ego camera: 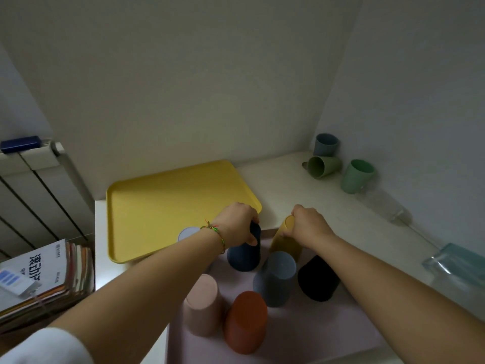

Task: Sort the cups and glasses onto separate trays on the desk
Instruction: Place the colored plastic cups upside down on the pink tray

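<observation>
Beyond pink tray's [317,328] edge, yellow tray [170,200]

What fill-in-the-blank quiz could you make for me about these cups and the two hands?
1. The left hand grips the navy cup, and the right hand grips the ____ cup.
2. The light green cup near the corner lies on its ____.
3. The rust cup stands ____ down.
Missing words: yellow; side; upside.
</observation>
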